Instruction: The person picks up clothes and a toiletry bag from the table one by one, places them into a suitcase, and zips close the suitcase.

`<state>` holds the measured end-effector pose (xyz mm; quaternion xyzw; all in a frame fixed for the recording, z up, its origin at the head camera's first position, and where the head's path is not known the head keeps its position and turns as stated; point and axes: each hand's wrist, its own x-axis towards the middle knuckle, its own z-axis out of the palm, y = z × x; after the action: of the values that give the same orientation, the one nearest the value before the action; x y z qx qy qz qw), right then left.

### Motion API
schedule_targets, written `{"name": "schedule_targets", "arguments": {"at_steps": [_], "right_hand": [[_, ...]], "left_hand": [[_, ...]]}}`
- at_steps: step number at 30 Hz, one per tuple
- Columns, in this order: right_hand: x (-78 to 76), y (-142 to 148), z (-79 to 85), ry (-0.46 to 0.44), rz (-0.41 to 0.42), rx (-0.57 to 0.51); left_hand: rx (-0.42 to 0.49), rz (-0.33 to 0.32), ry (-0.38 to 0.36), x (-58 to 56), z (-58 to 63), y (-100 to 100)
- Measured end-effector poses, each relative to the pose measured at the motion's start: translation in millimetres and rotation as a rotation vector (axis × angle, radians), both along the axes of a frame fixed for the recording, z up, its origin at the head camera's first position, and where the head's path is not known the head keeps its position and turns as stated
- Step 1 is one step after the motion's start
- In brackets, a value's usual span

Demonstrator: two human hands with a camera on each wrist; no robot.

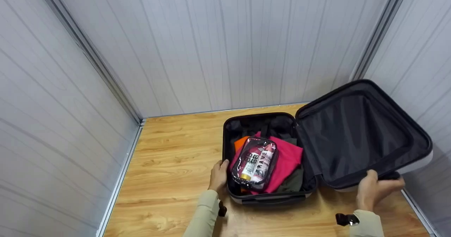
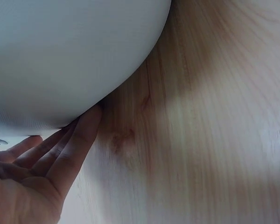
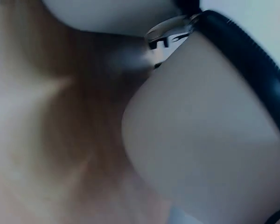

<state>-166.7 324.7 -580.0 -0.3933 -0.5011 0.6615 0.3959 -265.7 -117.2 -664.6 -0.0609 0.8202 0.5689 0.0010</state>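
Observation:
An unzipped suitcase point(image 1: 278, 199) lies spread on the floor, pale shell outside and black lining inside. My left hand point(image 1: 218, 175) rests against its left side; in the left wrist view, the fairly straight fingers point(image 2: 74, 149) touch the pale shell point(image 2: 74, 60) low down near the floor. With my right hand point(image 1: 377, 189) I grip the front edge of the lid point(image 1: 352, 135), close to a dark handle, and the lid stands tilted up on the right. Inside the base a clear pouch point(image 1: 259, 152) with several bottles lies on a pink cloth point(image 1: 287, 159).
Orange cloth point(image 1: 240, 143) and dark green cloth point(image 1: 292, 182) show around the pink one. Panelled walls point(image 1: 225, 54) enclose the wooden floor point(image 1: 169, 166) behind and on both sides. The right wall point(image 1: 426, 89) stands close to the lid.

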Motion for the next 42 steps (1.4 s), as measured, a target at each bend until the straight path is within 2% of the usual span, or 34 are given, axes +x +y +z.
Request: {"name": "schedule_targets", "arguments": {"at_steps": [5, 9, 14, 18, 23, 28, 31, 34, 42], "right_hand": [[-1.4, -27.0, 23.8, 0.133, -0.076, 0.211], [1.0, -52.6, 40.7, 0.235, -0.090, 0.402], [-0.2, -74.6, 49.7, 0.302, -0.109, 0.661], [-7.8, -83.2, 43.8, 0.262, -0.105, 0.774], [-11.4, -94.2, 33.9, 0.174, 0.026, 0.866], [-12.9, -108.1, 28.1, 0.224, 0.139, 1.019], [-14.9, -116.4, 23.7, 0.247, 0.188, 1.102], [-18.1, -125.6, 18.6, 0.279, 0.199, 1.177], [-23.1, -149.6, 8.5, 0.374, 0.146, 1.360]], "left_hand": [[0.004, -0.007, -0.008, 0.6, 1.5, 1.4], [0.016, -0.004, -0.013, 0.3, 1.6, 1.1], [0.023, 0.004, -0.016, 0.7, 2.4, 0.7], [0.016, 0.014, -0.010, -0.5, 1.8, 1.8], [0.033, 0.016, -0.011, -2.6, -0.3, 3.8], [0.009, 0.004, 0.006, -4.1, -2.2, 4.9], [0.028, 0.002, -0.005, -3.8, -2.5, 5.9], [0.054, 0.001, -0.019, -3.1, -1.6, 7.2], [0.060, 0.000, -0.007, -3.2, -0.7, 8.2]]}}
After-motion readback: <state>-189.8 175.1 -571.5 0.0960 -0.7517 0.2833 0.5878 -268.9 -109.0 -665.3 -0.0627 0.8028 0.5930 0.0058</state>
